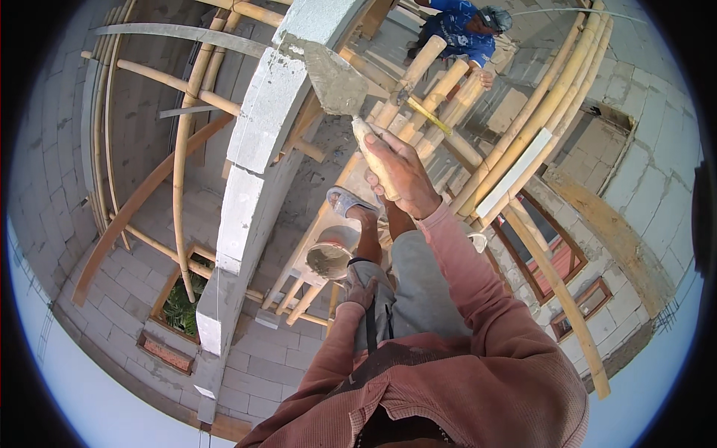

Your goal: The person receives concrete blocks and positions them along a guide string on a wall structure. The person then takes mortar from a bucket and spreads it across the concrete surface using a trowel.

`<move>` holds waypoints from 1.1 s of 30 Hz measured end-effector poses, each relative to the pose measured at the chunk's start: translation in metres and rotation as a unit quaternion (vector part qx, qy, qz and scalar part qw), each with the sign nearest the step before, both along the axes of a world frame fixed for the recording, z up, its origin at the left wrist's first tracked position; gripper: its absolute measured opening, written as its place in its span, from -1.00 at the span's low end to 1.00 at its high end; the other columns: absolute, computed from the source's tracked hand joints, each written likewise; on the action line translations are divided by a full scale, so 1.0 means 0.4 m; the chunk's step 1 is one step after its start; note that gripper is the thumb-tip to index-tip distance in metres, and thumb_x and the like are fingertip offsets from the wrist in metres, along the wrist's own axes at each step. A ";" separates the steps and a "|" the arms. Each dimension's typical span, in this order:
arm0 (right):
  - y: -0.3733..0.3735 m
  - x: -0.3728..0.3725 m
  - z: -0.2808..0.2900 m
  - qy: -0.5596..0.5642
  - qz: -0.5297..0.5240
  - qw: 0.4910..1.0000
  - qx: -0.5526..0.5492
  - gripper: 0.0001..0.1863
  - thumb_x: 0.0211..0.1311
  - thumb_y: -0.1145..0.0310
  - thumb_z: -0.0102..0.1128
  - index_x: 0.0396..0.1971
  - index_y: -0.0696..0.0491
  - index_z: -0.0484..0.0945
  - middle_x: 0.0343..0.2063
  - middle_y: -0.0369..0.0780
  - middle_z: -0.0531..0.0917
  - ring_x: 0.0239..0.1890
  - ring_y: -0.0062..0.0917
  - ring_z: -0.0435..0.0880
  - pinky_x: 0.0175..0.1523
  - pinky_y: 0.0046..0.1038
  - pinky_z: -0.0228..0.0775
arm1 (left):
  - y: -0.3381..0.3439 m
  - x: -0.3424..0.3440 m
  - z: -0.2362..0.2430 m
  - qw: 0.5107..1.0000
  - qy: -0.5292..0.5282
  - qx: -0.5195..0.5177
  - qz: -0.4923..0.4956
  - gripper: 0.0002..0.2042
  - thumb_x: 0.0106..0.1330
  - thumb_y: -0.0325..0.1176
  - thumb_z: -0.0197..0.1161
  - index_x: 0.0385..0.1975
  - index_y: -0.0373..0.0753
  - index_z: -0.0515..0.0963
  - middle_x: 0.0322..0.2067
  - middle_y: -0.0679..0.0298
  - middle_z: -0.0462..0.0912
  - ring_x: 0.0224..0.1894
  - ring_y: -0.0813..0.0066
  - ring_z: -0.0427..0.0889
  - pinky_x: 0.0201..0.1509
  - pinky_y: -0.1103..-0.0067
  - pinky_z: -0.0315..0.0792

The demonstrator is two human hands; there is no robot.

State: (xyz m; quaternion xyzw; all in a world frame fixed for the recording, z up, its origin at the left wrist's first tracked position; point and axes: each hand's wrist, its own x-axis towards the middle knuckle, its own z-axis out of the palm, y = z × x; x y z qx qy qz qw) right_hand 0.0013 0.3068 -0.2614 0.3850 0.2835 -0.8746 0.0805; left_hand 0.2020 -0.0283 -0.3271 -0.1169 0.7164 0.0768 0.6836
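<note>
My right hand (396,168) is closed round the pale handle of a trowel (332,86), whose mortar-coated blade touches the top of a narrow block wall (246,198) at the upper middle. My left hand (361,287) rests on the grey fabric over my leg, low in the middle, its fingers loosely apart and partly hidden. Just left of that leg, a bucket (328,260) with grey mortar in it stands on the scaffold planks (302,254). My sandalled foot (345,200) is above the bucket.
A co-worker (467,33) in blue is at the top right, one hand by the bamboo poles. Bamboo scaffolding (515,160) crosses both sides of the narrow wall, with openings between poles. Block walls (284,351) with framed window openings (534,239) surround it.
</note>
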 end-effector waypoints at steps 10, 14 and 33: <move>0.003 -0.056 -0.033 0.017 0.032 0.999 -0.036 -0.43 0.53 0.08 0.03 0.33 0.14 0.30 -0.24 -0.17 0.59 -0.59 -0.67 0.46 -0.58 -0.63 0.28 | -0.017 -0.056 -0.039 0.966 0.226 -0.014 0.128 -0.12 0.42 0.26 0.01 0.51 -0.28 -0.07 0.44 -0.29 0.02 0.49 -0.23 0.01 0.54 0.19 -0.01; 0.012 0.085 0.009 -0.063 0.160 0.985 -0.005 -0.38 0.49 0.06 0.10 0.35 0.16 0.31 -0.24 -0.18 0.59 -0.60 -0.69 0.46 -0.55 -0.63 0.30 | 0.013 -0.393 -0.067 0.816 0.542 -0.040 0.197 -0.25 0.52 0.14 -0.08 0.35 -0.54 0.23 0.31 -0.30 0.26 0.39 -0.14 0.21 0.50 0.20 0.08; 0.417 -0.458 0.783 -0.040 0.418 0.650 0.633 -0.48 0.36 0.10 0.24 0.09 0.21 0.43 -0.22 -0.18 0.51 -0.44 -0.56 0.52 -0.29 -0.50 0.43 | -0.194 -0.821 -0.218 0.847 0.351 -0.286 0.280 0.45 -0.12 0.65 0.22 0.47 -0.51 -0.24 0.43 -0.50 -0.22 0.52 -0.38 -0.24 0.58 0.10 -0.23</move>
